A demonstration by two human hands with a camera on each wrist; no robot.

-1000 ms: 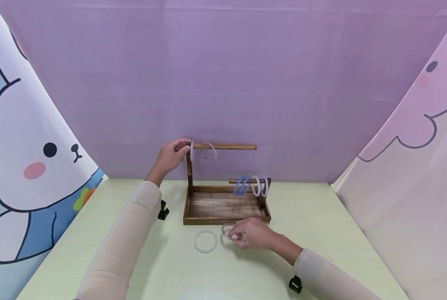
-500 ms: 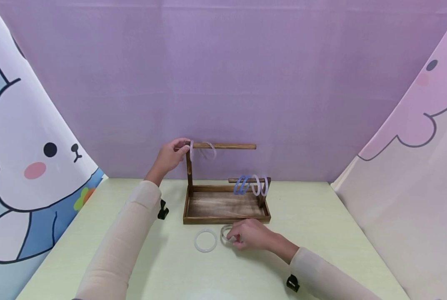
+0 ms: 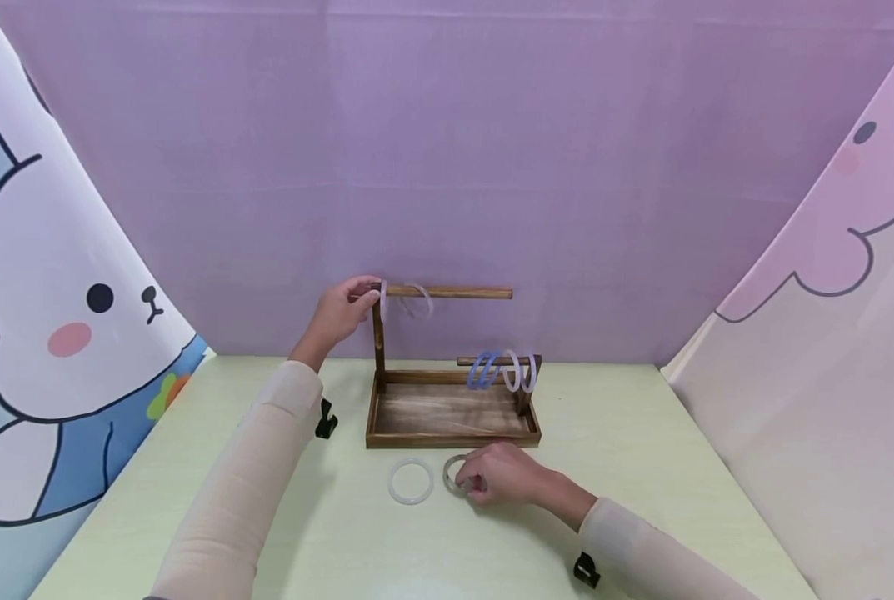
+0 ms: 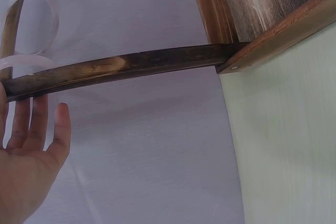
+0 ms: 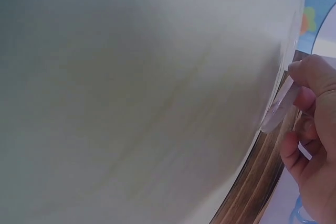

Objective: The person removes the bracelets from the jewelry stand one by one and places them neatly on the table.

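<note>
My left hand [image 3: 339, 311] grips the top of the left post [image 3: 379, 346] of a wooden bangle stand. In the left wrist view, its fingers [image 4: 39, 124] pass behind that post. Thumb and fingers of my right hand [image 3: 508, 475] pinch a pale translucent bangle [image 3: 447, 474] in front of the stand's tray [image 3: 447, 442]. The right wrist view shows this bangle [image 5: 281, 109] edge-on; my fingers hide part of it. Just left of it, another whitish bangle [image 3: 411, 502] lies flat on the table.
Two pale bangles hang on the long upper bar [image 3: 469, 292], one against the post. On the short lower bar [image 3: 467, 362] hang blue bangles [image 3: 475, 372] and pale pinkish ones [image 3: 531, 373]. A purple backdrop [image 3: 447, 183] stands behind the table.
My right hand has shifted slightly toward me, and the bangle it pinches has tilted and moved a little with it. My left hand stays on the post.
</note>
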